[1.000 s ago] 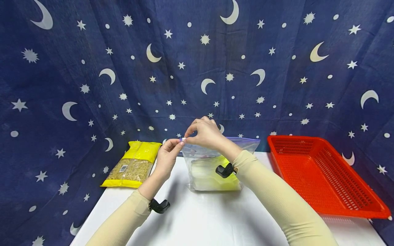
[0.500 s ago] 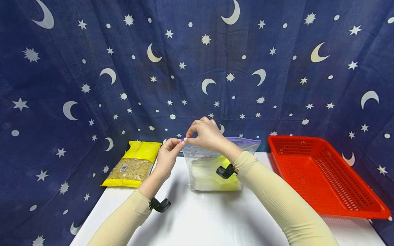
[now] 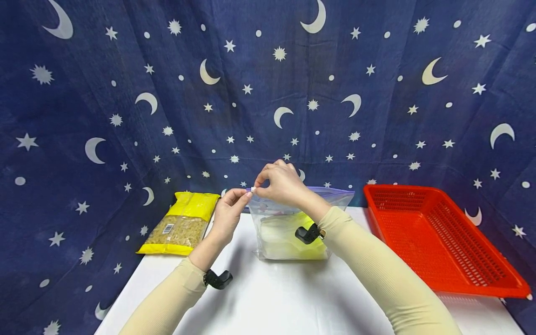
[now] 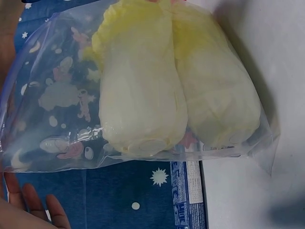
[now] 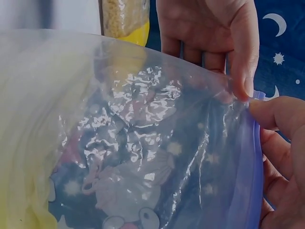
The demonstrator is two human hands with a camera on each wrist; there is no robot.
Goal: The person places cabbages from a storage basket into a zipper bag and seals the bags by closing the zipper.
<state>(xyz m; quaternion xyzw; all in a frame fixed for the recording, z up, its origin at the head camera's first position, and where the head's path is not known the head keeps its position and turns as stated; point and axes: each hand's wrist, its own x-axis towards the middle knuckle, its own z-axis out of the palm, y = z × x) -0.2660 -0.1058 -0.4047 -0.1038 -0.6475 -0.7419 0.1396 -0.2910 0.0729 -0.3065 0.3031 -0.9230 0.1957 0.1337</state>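
Note:
A clear zip bag with a purple top edge stands upright on the table. Inside it lie two pale napa cabbages, side by side in the left wrist view, white at the base and yellow at the leaves. My left hand pinches the bag's upper left corner between thumb and forefinger. Right beside it, my right hand pinches the small white slider on the zip. In the right wrist view, both thumbs meet at the end of the purple strip.
A yellow pasta packet with a clear window lies at the table's left. On the right stands a red plastic basket. Behind the bag, the left wrist view catches a blue printed box. A star-patterned curtain backs the white table.
My right hand and the white slider have shifted very slightly to the right along the zip. The left hand stays at the corner, and the bag has hardly moved.

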